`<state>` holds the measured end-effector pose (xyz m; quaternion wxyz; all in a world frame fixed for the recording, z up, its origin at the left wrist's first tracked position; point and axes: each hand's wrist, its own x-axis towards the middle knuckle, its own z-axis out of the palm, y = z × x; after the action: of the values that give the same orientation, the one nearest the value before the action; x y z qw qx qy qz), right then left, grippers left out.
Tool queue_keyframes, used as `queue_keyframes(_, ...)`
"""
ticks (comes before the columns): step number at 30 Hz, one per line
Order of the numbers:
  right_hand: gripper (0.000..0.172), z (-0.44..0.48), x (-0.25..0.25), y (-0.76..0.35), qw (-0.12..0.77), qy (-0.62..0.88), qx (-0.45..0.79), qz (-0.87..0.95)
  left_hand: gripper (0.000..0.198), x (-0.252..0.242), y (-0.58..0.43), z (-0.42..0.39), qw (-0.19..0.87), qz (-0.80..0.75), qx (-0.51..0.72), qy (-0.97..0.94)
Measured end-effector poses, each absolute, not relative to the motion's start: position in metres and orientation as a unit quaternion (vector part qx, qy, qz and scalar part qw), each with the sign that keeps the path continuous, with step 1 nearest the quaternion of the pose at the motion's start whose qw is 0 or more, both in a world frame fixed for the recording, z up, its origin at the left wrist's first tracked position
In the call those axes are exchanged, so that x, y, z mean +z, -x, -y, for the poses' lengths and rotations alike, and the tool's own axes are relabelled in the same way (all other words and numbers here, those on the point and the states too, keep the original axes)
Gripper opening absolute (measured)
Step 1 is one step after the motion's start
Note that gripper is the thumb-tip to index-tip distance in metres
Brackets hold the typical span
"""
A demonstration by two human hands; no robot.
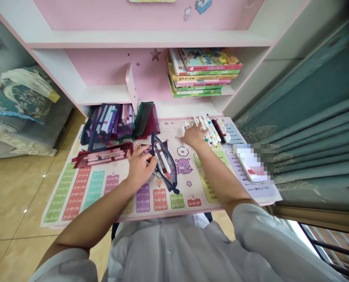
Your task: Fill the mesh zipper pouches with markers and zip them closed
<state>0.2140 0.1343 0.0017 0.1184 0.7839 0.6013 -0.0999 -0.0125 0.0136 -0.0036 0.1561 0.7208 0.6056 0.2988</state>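
My left hand [141, 165] has its fingers curled at the left edge of a dark blue mesh pencil pouch [172, 166], whose zipped mouth gapes. A few white markers [163, 158] lie inside it. My right hand [194, 136] reaches over a row of white-barrelled markers [211, 131] at the back right of the desk. Its fingers are apart and touch the left end of the row, partly covering some markers. A black marker [218, 131] and a pink-tipped one lie toward the row's right end.
Filled mesh pouches [105, 123] and a green-and-red pouch [146, 119] stand at the back left. A red pouch of pink markers [107, 155] lies before them. A phone [249, 162] rests at right. Stacked books [204, 74] occupy the shelf above the printed desk mat [189, 199].
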Motion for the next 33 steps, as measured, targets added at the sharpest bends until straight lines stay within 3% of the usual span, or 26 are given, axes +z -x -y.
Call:
queue_keyframes(5, 0.063, -0.116, 0.028, -0.206, 0.045, -0.768, -0.08, -0.634, 0.026, -0.002, 0.012, -0.013, 0.158, -0.607, 0.298, -0.72)
queue_keyframes(11, 0.032, -0.063, 0.076, -0.185, -0.034, -0.677, -0.095, -0.729, 0.025, -0.004, 0.012, -0.014, 0.156, -0.609, 0.293, -0.721)
queue_keyframes(18, 0.032, -0.024, 0.083, -0.155, 0.021, -0.57, -0.138, -0.809, 0.026, -0.003, 0.012, -0.014, 0.159, -0.604, 0.293, -0.724)
queue_keyframes(24, 0.046, -0.034, 0.056, -0.142, 0.062, -0.57, -0.134, -0.809, 0.025, -0.003, 0.012, -0.014, 0.142, -0.607, 0.291, -0.725)
queue_keyframes(33, 0.046, -0.036, 0.045, -0.136, 0.068, -0.566, -0.135, -0.81, 0.025, -0.001, 0.011, -0.014, 0.15, -0.612, 0.284, -0.722)
